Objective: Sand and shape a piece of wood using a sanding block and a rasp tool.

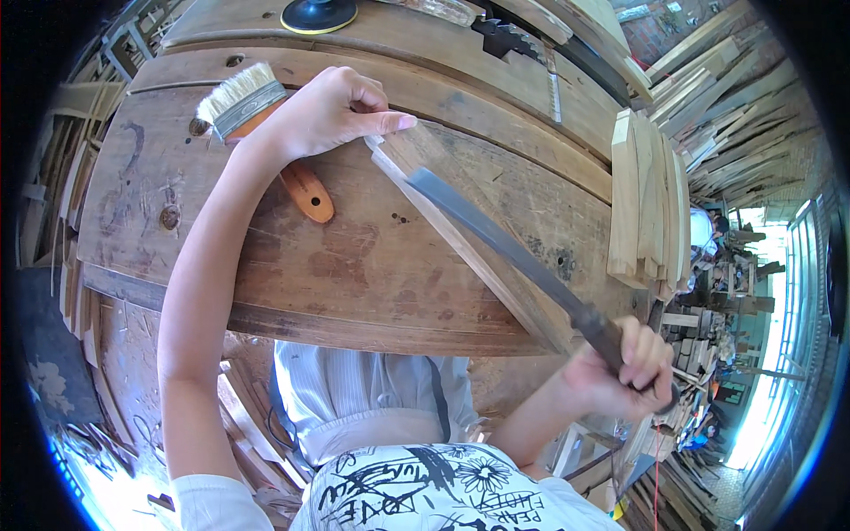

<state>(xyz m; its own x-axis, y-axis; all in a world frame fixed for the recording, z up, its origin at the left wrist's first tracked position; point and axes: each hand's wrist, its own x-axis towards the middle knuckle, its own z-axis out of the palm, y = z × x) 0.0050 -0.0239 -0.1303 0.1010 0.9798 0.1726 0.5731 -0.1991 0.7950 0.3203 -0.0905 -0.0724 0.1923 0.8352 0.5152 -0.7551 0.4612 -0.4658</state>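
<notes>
A long wooden strip (469,250) lies slantwise across the workbench, its near end at the bench's front edge. At the strip's far end, my left hand (341,113) is closed, thumb and fingers pinching the wood. A long flat metal file (496,237) lies over the strip at a slight angle, its tip close to that far end. My right hand (633,372) is wrapped round the file's dark handle, beyond the bench's front edge. Partly under my left wrist is a wide brush (308,190) with pale bristles and an orange wooden handle.
The worn wooden workbench (354,274) has grooves and holes. On its far side are a round black sanding pad (319,14) and a toothed saw blade (513,40). A stack of short boards (639,199) stands at the right. Piled timber (735,115) and another person (704,232) are farther right.
</notes>
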